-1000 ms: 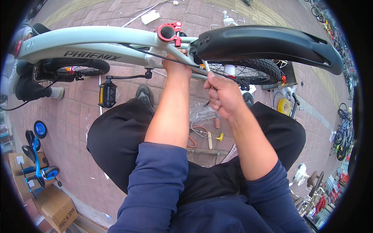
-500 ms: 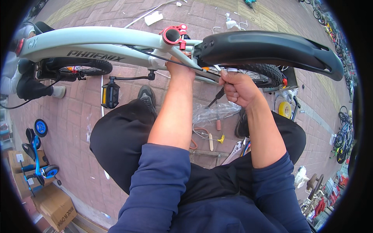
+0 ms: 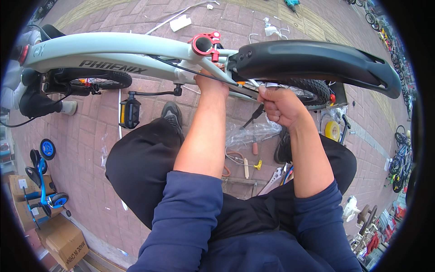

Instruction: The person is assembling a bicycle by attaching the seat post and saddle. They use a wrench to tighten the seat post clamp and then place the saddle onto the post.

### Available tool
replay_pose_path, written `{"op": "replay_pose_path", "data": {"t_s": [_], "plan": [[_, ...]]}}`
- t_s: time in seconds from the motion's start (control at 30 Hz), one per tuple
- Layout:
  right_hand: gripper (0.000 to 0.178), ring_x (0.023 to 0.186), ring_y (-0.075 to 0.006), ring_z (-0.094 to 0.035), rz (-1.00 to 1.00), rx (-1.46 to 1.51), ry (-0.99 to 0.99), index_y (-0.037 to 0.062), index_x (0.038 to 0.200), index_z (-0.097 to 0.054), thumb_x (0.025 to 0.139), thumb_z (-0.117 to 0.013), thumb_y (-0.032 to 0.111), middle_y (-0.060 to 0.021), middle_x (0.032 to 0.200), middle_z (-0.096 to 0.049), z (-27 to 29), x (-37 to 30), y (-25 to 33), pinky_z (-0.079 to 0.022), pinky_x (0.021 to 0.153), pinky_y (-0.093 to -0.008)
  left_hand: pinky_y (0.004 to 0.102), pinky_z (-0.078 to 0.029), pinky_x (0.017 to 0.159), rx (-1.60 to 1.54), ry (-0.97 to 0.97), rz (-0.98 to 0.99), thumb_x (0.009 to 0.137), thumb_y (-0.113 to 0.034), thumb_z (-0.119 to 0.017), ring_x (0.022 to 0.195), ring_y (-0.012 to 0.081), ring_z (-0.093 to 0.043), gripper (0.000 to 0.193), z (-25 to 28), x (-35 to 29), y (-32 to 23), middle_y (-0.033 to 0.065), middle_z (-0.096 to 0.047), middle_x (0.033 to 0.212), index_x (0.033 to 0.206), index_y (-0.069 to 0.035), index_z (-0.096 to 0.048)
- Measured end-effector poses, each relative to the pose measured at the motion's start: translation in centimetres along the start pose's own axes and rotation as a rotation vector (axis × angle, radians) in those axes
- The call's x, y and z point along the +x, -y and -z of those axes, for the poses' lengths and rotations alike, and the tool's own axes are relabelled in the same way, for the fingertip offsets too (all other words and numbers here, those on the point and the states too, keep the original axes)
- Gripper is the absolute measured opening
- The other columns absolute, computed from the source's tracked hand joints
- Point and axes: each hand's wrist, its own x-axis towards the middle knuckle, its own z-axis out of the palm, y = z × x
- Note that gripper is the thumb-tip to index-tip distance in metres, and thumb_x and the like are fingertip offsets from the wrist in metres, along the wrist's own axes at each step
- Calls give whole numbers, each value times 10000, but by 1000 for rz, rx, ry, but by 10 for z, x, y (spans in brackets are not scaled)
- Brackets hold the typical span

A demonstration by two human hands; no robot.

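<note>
A pale bicycle frame [image 3: 113, 47] lies across the view in front of me, with a red seat clamp [image 3: 215, 45] round its open seat tube. My left hand [image 3: 212, 82] reaches up under the frame tubes behind the clamp, its fingers hidden there. Closed in a fist, my right hand [image 3: 282, 106] sits below the black rear mudguard [image 3: 317, 59], close to the rear wheel [image 3: 317, 90]. Thumb and forefinger pinch together; what they hold is too small to make out. Just left of this fist a dark kickstand-like rod [image 3: 253, 115] slants downward.
A black pedal [image 3: 129, 112] hangs at the left. Between my feet lie clear plastic wrap [image 3: 247, 136], a yellow-handled tool [image 3: 258, 165] and a flat wrench [image 3: 274, 179]. Yellow tape [image 3: 332, 130] is at the right. Cardboard boxes [image 3: 63, 240] and a small blue bike [image 3: 44, 181] stand lower left.
The frame's seat-clamp end and the mudguard have shifted slightly right and down. My right fist has moved a little with them; the left hand stays under the frame.
</note>
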Motion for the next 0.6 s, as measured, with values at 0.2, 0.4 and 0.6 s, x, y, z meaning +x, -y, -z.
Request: {"op": "replay_pose_path", "data": {"t_s": [0.2, 0.4, 0.6], "plan": [[327, 427, -42, -255, 41, -12, -43, 40, 851, -626, 991, -646, 335, 85, 542, -344, -4, 3, -4, -196, 406, -230, 463, -616, 697, -13, -14, -5, 803, 39, -538, 745, 307, -656, 163, 5, 6, 3, 131, -554, 863, 964, 28, -512], [317, 429, -53, -259, 165, -101, -150, 39, 873, -633, 977, -662, 337, 78, 549, -348, -14, 0, -1, -188, 413, -249, 463, -612, 698, -31, -11, -10, 839, 9, -558, 765, 299, -657, 186, 9, 14, 6, 134, -555, 873, 1019, 35, -523], [320, 417, -45, -257, 248, -41, -369, 88, 803, -550, 979, -653, 335, 86, 542, -342, -42, 2, -12, -188, 401, -240, 381, -575, 673, -9, 21, -30, 829, -15, -580, 713, 237, -618, 113, 6, 5, 3, 96, -546, 828, 929, -20, -529]]}}
